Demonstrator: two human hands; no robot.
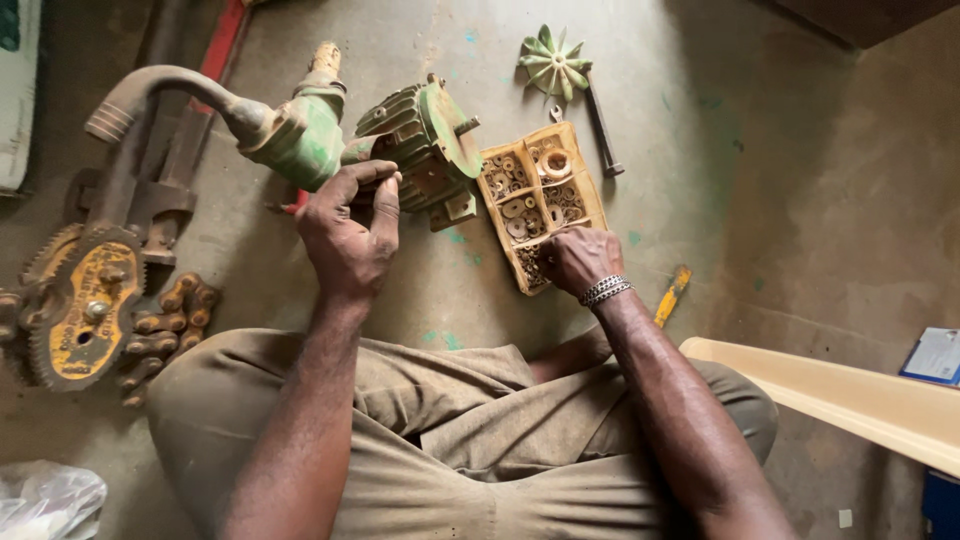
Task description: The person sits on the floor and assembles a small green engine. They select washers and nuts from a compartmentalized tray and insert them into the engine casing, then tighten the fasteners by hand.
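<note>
Two bare hands are working low over a concrete floor, each at its own job. The left hand is resting against the near side of a green cast-iron pump motor, with thumb and fingertips pinched together; whether something tiny is sitting between them, I cannot tell. The right hand, wearing a metal bracelet, is reaching into the near end of a tan compartment tray lying just right of the motor, its fingers curled down among small washers and rings; whether they are closed on a piece is hidden by the knuckles.

Judging from this, the step in hand looks like picking out a small fitting for the motor while the other hand is keeping its place at the housing. The next move would call for lifting one piece free without spilling the crowded compartments, then carrying it leftward to the spot the left fingers are marking.

Farther out, a curved grey pipe is joining the green pump body on the motor's left. A green fan impeller and a dark steel rod are lying beyond the tray. At the far left, a yellow-faced gear and a heavy chain are sitting near the person's knee, and a yellow-handled tool is lying to the right of the wrist.
</note>
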